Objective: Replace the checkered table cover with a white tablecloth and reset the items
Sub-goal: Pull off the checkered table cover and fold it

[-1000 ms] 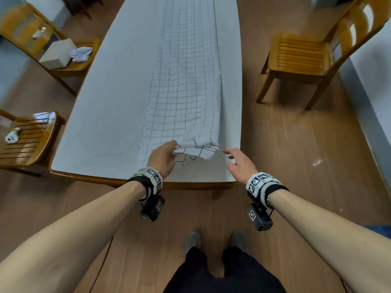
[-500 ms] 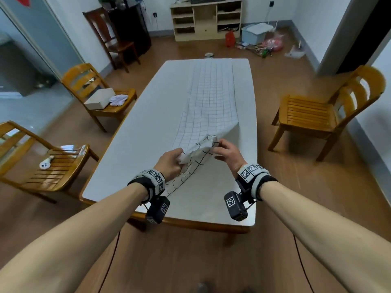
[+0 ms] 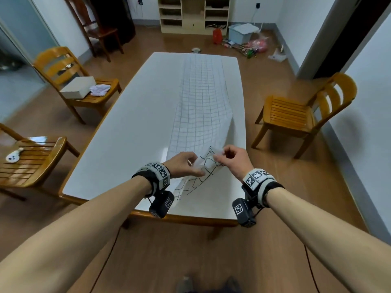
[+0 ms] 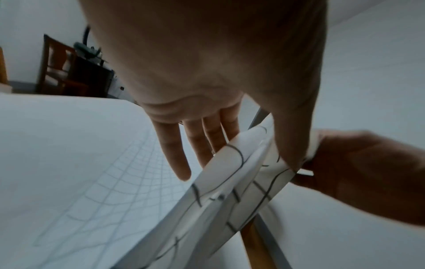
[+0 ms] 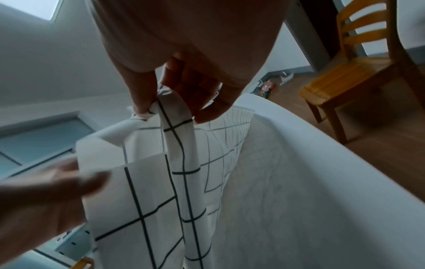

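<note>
Checkered cloth (image 3: 201, 106) folded into a long strip down the right half of the table (image 3: 127, 127), near end lifted off the surface. Pinched at that end by both hands, close together above the near table edge: left hand (image 3: 184, 163) with thumb pressed on the fold and fingers (image 4: 177, 152) nearly straight behind it; right hand (image 3: 232, 160) with thumb and curled fingers (image 5: 214, 102) closed on a bunched corner. Draped down between the wrists toward the near edge. Flanked by a wooden chair (image 3: 304, 115) on the right and, on the left, another (image 3: 69, 81) carrying a white box (image 3: 77, 89).
</note>
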The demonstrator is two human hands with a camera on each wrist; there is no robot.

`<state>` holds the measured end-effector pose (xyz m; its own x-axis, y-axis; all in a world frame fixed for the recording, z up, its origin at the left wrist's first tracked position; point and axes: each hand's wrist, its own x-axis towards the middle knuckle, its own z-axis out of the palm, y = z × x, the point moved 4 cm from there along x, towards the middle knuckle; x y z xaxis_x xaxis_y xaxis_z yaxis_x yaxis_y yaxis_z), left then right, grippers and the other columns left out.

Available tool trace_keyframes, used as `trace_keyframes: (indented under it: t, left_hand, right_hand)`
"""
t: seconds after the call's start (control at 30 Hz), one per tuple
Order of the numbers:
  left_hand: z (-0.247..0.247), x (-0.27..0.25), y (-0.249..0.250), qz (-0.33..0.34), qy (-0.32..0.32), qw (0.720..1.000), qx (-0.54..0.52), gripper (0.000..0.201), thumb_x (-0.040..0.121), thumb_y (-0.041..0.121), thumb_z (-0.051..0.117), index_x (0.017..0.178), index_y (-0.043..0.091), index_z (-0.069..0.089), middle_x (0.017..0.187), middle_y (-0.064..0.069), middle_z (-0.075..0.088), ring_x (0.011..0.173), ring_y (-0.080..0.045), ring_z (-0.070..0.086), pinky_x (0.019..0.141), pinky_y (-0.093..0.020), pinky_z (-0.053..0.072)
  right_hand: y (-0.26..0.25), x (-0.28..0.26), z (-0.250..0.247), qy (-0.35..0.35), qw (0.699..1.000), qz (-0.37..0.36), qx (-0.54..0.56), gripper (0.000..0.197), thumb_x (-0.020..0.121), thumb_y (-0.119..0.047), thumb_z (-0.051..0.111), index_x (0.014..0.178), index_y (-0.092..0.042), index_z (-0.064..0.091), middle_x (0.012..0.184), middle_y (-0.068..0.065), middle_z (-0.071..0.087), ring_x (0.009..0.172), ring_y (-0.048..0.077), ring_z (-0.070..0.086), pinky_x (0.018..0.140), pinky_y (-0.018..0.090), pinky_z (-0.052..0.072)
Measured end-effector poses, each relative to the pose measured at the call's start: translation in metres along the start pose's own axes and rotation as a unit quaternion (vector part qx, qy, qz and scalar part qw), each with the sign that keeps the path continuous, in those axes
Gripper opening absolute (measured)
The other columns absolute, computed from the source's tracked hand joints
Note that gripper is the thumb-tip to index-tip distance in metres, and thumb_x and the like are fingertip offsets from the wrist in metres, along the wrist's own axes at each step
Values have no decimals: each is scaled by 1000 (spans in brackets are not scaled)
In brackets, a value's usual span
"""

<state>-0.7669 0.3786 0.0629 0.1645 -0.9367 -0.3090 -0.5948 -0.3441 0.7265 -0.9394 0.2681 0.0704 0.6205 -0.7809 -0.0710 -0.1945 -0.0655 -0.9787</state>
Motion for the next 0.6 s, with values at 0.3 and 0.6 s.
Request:
trace_keyframes:
  t: [0.3,0.6]
  left_hand:
    - [28,16,42,87,57,992,-66,16,84,16,73,76,19,59,74,7,59,63,-3,51,61,-19,41]
    - [59,5,64,206,108,963,135,21,82,0,51,83,20,57,82,9,57,73,-15,54,64,-24,42]
  right_hand:
    - [0,-30,-45,107,981,-34,-158,11,85,-12,69,80,-21,64,76,1,63,71,15,61,67,31,57]
    - [14,-76,-62,185,940,6,-285,28,76,-4,65,66,-21,46,64,-4,52,60,13,47,53,25,36]
